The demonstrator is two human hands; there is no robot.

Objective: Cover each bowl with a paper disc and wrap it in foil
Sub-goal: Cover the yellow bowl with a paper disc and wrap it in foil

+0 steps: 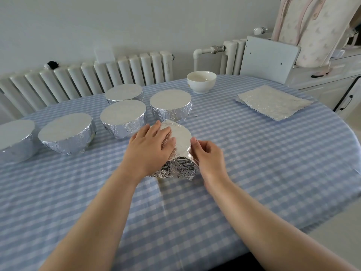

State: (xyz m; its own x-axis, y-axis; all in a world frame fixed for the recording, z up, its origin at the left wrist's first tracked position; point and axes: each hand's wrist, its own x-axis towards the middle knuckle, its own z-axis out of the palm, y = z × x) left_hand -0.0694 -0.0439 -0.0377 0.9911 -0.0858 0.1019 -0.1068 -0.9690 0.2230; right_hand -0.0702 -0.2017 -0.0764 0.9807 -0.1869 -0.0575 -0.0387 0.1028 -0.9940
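Note:
A foil-covered bowl point(180, 151) stands in the middle of the table, its foil smooth on top and crumpled down the near side. My left hand point(151, 146) lies flat on its top, fingers straight, pressing the foil. My right hand point(207, 155) pinches the foil at the bowl's right rim with thumb and curled fingers. Several wrapped bowls stand behind and to the left, the nearest point(123, 121) just beyond my left hand. A bare white bowl point(201, 81) sits at the back. A flat foil sheet point(273, 101) lies at the right.
The table carries a blue-and-white checked cloth point(263, 173); its curved edge runs along the right. White radiators point(97, 79) line the wall behind. A white cabinet point(332, 81) and a grey board point(269, 59) stand at the back right.

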